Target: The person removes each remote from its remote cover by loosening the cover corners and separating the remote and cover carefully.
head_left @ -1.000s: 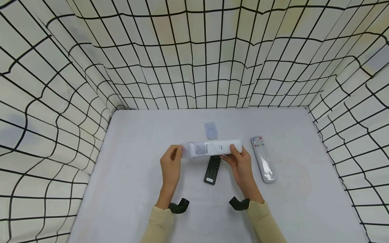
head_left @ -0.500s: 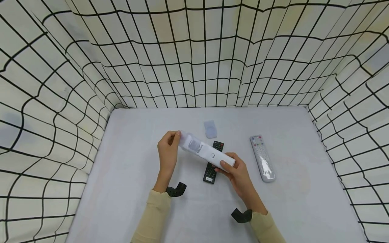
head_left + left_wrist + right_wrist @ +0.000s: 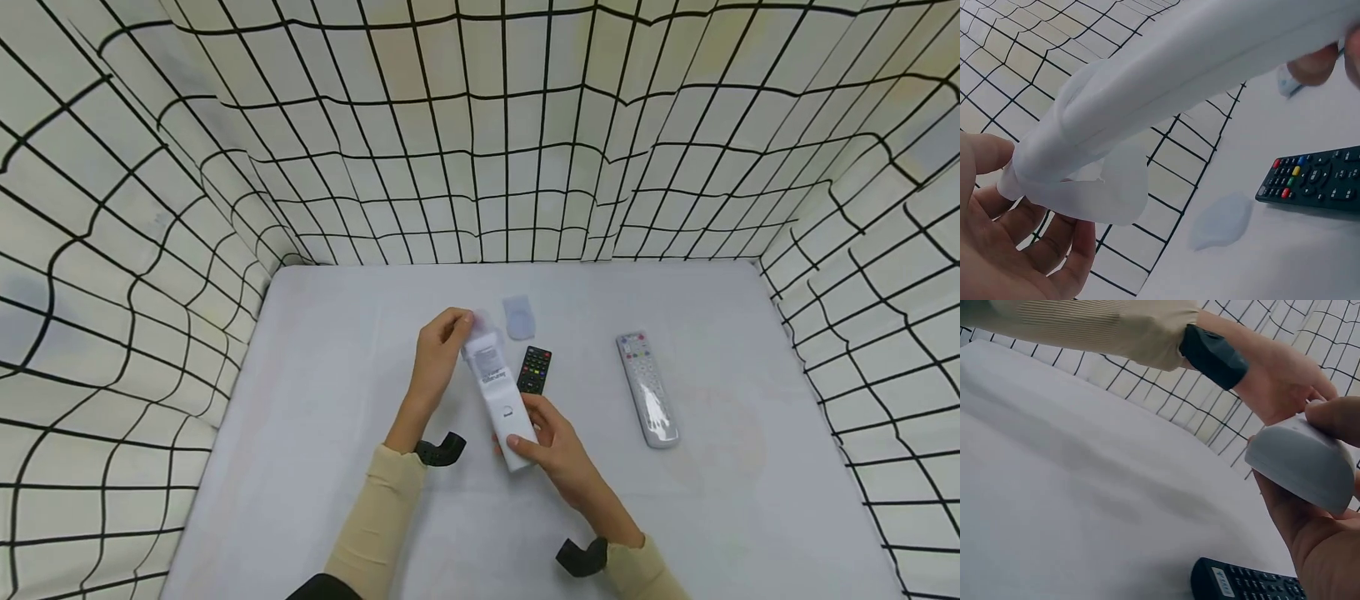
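Observation:
A long white remote control [image 3: 501,404] is held above the table, a face with printed text and a small mark turned up. Around its far end is a translucent plastic sleeve [image 3: 1125,187], loose and wrinkled. My left hand [image 3: 441,354] pinches the sleeve's far tip between thumb and fingers. My right hand [image 3: 558,450] grips the near end of the white remote, thumb on top and fingers beneath. Under and just right of it, a black remote control [image 3: 535,369] lies on the table, its lower part hidden by my right hand and the white remote in the head view.
Lying to the right is a grey-white remote control [image 3: 648,392] with a shiny cover. A small translucent bluish packet [image 3: 519,317] lies behind the black remote. The white-covered table [image 3: 337,350] is bordered by white walls with a black grid [image 3: 495,183].
The white remote has swung from crosswise to nearly lengthwise. My right hand came nearer and leftward with its near end; my left hand lifted the sleeve end farther away. The other remotes lie still.

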{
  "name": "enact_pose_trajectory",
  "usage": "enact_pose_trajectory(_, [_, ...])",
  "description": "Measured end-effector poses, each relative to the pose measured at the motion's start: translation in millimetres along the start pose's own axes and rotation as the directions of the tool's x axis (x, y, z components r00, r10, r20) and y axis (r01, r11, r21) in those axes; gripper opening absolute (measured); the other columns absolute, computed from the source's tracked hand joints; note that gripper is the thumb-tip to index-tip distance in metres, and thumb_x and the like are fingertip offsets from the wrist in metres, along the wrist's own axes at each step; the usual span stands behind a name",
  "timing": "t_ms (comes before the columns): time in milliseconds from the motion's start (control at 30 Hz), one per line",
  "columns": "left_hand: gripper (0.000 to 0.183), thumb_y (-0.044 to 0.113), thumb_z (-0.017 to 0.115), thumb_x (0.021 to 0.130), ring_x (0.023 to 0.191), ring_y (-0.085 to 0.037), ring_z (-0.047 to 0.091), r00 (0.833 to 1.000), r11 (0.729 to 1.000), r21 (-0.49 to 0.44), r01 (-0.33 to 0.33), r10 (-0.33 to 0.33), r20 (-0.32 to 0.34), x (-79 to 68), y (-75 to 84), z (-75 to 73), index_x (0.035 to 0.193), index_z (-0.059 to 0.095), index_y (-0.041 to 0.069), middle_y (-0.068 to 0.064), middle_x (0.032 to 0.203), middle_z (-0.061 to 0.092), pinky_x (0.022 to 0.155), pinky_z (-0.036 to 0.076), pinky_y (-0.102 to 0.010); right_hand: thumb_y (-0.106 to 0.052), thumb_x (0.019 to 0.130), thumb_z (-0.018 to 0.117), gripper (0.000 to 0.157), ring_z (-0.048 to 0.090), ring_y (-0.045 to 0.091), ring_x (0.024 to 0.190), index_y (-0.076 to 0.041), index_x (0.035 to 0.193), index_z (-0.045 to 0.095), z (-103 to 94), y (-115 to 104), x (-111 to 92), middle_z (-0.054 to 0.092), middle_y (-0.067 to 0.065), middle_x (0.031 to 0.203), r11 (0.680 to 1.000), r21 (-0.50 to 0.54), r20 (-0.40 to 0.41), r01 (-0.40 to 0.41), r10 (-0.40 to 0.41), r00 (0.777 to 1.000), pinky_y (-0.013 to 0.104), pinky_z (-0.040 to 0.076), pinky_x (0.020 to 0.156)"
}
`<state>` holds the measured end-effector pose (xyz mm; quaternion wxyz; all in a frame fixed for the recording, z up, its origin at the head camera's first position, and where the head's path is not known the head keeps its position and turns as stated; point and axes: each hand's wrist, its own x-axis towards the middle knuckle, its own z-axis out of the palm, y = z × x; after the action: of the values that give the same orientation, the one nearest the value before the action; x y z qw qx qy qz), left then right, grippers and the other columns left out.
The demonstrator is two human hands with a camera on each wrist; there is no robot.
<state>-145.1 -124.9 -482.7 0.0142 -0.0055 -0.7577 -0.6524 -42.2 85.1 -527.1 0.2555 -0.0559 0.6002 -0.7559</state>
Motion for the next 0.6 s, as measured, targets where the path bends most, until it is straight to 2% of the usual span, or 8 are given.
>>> enact_pose_trajectory(167, [0.037,0.042,0.055,0.100,0.110,-0.019,0.060,0.999,0.998,-0.035,0.043,-0.042,0.029,-3.3,1.5,4.5,0.126,0.062,0.018,-0.005,0.126,0.063,0.096,0.048,-0.042,-0.012,0.093,0.069,0.062,0.064,0.024,0.116,-0.023,0.144,0.037,8.2,1.0,-1.0,0.044,0.013,0.145,0.999,0.046,-0.052,0.008,-0.006,0.999,0.034,0.056,0.091])
enact_pose_trajectory(333, [0.048,0.048,0.053,0.099,0.108,-0.021,0.060,0.992,0.992,-0.009,0.122,-0.122,0.016,-10.4,3.2,10.8,0.134,0.056,0.015,-0.006,0.129,0.060,0.097,0.051,-0.050,-0.013,0.094,0.067,0.062,0.067,0.026,0.112,-0.024,0.145,0.034,11.9,2.8,-0.3,0.046,0.013,0.144,0.997,0.075,-0.082,0.025,-0.019,0.996,0.036,0.056,0.092])
enact_pose_trajectory(467, [0.051,0.051,0.052,0.099,0.100,-0.024,0.065,0.983,0.983,-0.022,0.184,-0.183,0.025,-15.6,5.7,13.4,0.129,0.059,0.010,-0.013,0.118,0.065,0.092,0.054,-0.051,-0.014,0.095,0.066,0.062,0.069,0.027,0.107,-0.024,0.146,0.032,13.5,4.2,-0.2,0.048,0.016,0.141,0.996,0.081,-0.081,0.035,-0.028,0.996,0.036,0.056,0.091])
enact_pose_trajectory(600, [0.047,0.050,0.054,0.098,0.093,-0.026,0.069,0.984,0.983,-0.042,0.177,-0.175,0.036,-17.2,8.8,13.1,0.123,0.063,0.011,-0.015,0.113,0.068,0.087,0.057,-0.048,-0.014,0.095,0.065,0.062,0.069,0.026,0.108,-0.025,0.146,0.031,14.8,6.0,-1.3,0.048,0.016,0.140,0.995,0.090,-0.081,0.035,-0.027,0.996,0.036,0.056,0.092])
